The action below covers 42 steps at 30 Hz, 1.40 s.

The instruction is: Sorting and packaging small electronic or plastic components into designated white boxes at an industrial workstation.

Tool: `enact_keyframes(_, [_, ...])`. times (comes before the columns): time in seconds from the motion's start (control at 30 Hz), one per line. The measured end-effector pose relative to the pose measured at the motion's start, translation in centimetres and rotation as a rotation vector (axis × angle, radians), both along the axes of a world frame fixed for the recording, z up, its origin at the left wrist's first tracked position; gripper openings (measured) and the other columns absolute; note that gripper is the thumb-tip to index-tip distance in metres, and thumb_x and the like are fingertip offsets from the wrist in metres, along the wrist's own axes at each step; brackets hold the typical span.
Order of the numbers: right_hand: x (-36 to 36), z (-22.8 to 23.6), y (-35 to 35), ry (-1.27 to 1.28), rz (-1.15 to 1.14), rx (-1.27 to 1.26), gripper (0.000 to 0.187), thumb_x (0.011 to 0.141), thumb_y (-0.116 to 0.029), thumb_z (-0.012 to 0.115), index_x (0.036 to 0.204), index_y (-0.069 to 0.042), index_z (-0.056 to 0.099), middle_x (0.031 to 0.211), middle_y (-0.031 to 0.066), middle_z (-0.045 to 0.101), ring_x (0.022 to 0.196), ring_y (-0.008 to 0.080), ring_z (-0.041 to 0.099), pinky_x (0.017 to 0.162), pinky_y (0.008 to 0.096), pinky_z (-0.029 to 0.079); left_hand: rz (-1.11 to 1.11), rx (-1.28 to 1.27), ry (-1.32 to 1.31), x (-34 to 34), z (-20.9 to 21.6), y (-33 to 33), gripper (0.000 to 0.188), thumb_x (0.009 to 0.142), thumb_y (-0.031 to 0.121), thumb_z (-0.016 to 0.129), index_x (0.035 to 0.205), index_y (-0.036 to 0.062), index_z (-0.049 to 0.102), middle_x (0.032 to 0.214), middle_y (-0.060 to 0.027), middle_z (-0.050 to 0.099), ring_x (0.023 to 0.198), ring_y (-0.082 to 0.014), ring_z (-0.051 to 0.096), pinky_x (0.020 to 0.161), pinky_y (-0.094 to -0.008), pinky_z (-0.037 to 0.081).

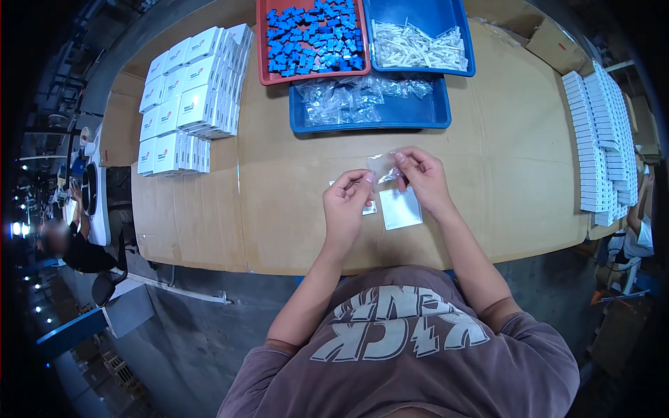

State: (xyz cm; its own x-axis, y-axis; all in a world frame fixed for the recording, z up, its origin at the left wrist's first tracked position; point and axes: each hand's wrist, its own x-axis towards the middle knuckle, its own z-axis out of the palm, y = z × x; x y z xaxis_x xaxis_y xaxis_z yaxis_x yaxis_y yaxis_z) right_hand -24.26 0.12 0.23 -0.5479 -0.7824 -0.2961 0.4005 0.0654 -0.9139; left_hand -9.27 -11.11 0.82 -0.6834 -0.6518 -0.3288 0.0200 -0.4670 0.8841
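Observation:
Between my two hands, a small clear plastic bag [382, 167] is stretched just above the table. My left hand [347, 203] pinches its left side between thumb and fingertips. At its right side, my right hand [425, 182] is closed on it in the same way. Below the right hand lies a white square box or tray [402, 211], its inside partly hidden by the fingers. Another flat white piece [371, 207] pokes out from under my left hand, which covers most of it. Whether anything small is inside the bag cannot be made out.
Ahead are a red tray [263, 42] of blue plastic parts, a blue tray [469, 42] of white sticks and a blue tray [418, 124] of clear bags. White boxes are stacked at left [185, 101] and right [592, 146]. Other people work beyond both sides.

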Motion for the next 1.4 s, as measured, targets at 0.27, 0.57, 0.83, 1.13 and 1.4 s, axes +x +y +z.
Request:
enact_keyframes(0.27, [3.3, 3.1, -0.8, 0.829, -0.157, -0.031, 0.016, 0.094, -0.003, 0.072, 0.109, 0.002, 0.069, 0.097, 0.009, 0.066, 0.075, 0.0146, 0.062, 0.067, 0.0276, 0.051, 0.062, -0.078, -0.014, -0.1, -0.1, -0.3, 0.011, 0.1, 0.007, 0.069, 0.107, -0.0018, 0.069, 0.084, -0.0001, 0.067, 0.07, -0.0021, 0.058, 0.06, -0.0182, 0.044])
enact_keyframes(0.57, [4.1, 3.0, -1.7, 0.501, -0.139, -0.037, 0.017, 0.097, 0.0, 0.069, 0.112, 0.004, 0.074, 0.104, 0.0092, 0.069, 0.09, 0.0129, 0.07, 0.073, 0.0258, 0.058, 0.062, -0.228, -0.03, 0.1, 0.3, 0.5, 0.014, 0.1, 0.006, 0.07, 0.111, -0.003, 0.07, 0.084, 0.0011, 0.067, 0.072, -0.0019, 0.058, 0.063, -0.0184, 0.046])
enact_keyframes(0.83, [4.7, 3.1, -1.7, 0.461, -0.062, 0.024, 0.019, 0.1, -0.006, 0.067, 0.116, 0.003, 0.074, 0.105, 0.0075, 0.07, 0.092, 0.0122, 0.067, 0.073, 0.0244, 0.057, 0.064, -0.221, -0.055, 0.4, 0.7, 0.4, 0.013, 0.1, 0.004, 0.07, 0.111, -0.0028, 0.071, 0.084, 0.0008, 0.068, 0.074, -0.0018, 0.058, 0.063, -0.0185, 0.046])
enact_keyframes(1.13, [4.7, 2.3, -1.8, 0.331, -0.012, 0.001, 0.021, 0.099, -0.008, 0.07, 0.116, 0.004, 0.074, 0.104, 0.0094, 0.075, 0.094, 0.0128, 0.07, 0.083, 0.0268, 0.058, 0.037, -0.775, -0.144, 0.8, 1.2, -0.2, 0.009, 0.094, 0.0, 0.072, 0.103, -0.0024, 0.072, 0.09, -0.003, 0.068, 0.073, -0.0083, 0.058, 0.066, -0.0241, 0.048])
enact_keyframes(1.4, [3.1, 1.6, -1.5, 0.051, -0.042, 0.021, 0.017, 0.1, -0.005, 0.069, 0.111, 0.006, 0.075, 0.097, 0.0082, 0.076, 0.088, 0.0106, 0.071, 0.077, 0.0249, 0.057, -0.007, -0.477, -0.164, 1.1, 0.6, -0.4, 0.008, 0.094, 0.003, 0.073, 0.101, -0.0006, 0.07, 0.091, -0.0041, 0.069, 0.07, -0.0087, 0.06, 0.063, -0.0261, 0.049])
